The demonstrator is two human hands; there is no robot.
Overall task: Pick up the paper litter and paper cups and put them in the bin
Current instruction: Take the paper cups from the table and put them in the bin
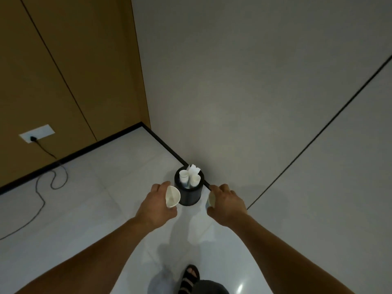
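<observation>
The bin (187,193) stands on the floor (101,200) in the wall corner, already stuffed with cups (184,176) and paper (193,169). The left hand (158,205), at the bin's 8 o'clock, has its grip wrapped around a cup (172,196), mouth facing the camera. The right hand (226,203), at 4 o'clock, clasps a second cup (211,201), mostly hidden

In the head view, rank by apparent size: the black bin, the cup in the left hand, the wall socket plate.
1. black bin
2. wall socket plate
3. cup in the left hand
The bottom two are unsure: the cup is nearer the camera.
</observation>
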